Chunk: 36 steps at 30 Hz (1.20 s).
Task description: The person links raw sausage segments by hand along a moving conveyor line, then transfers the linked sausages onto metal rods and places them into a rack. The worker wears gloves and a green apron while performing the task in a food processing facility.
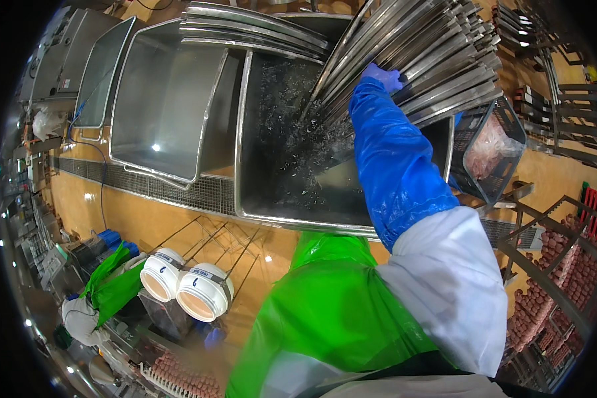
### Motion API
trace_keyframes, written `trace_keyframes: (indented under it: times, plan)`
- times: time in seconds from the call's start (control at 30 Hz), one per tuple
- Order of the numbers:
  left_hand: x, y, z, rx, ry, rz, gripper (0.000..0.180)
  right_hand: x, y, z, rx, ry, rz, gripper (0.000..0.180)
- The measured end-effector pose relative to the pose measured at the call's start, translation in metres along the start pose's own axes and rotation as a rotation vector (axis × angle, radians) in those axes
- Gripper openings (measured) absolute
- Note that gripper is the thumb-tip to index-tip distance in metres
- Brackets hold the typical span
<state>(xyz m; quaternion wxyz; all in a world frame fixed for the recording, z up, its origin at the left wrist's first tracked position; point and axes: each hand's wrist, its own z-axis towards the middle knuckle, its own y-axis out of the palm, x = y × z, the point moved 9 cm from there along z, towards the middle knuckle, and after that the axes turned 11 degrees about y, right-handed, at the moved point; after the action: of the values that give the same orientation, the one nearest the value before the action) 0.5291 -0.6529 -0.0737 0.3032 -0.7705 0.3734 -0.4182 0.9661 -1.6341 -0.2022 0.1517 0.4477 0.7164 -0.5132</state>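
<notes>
My right hand (383, 78), in a purple-blue glove with a blue sleeve cover, reaches forward over a metal tub of dark, bubbly water (292, 152). Its fingers are closed on a metal bar within a big fanned bundle of long metal bars (438, 56). The near-left ends of the bundle dip into the water, and the other ends rise past the tub's far right rim. Which bars the fingers wrap is partly hidden. My left hand does not show.
Several more bars (252, 30) lie across the tub's far left corner. Left stands another metal tub (169, 93). A black crate with a plastic bag (491, 149) is at right. White containers (202, 292), a co-worker in green (113, 285) and a rack of meat (550, 285) are nearby.
</notes>
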Motion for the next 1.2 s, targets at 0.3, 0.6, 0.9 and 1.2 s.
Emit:
trace_keyframes:
  times: [0.3, 0.6, 0.9, 1.2]
  plan:
    - [-0.020, 0.026, -0.056, 0.004, -0.145, 0.088, 0.029, 0.007, -0.062, -0.032, 0.083, -0.454, 0.017, 0.053]
    - [-0.001, 0.035, -0.096, 0.112, -0.486, -0.401, 0.031, 0.017, -0.036, -0.044, -0.683, -0.261, 0.649, 0.057]
    - [0.084, 0.050, -0.069, 0.207, -0.129, -0.131, 0.040, -0.005, -0.046, -0.203, -0.890, -0.597, 0.228, 0.049]
    - [0.089, 0.040, -0.145, 0.409, -0.208, -0.360, 0.037, -0.113, -0.237, -0.542, -1.600, -1.110, 0.417, 0.035]
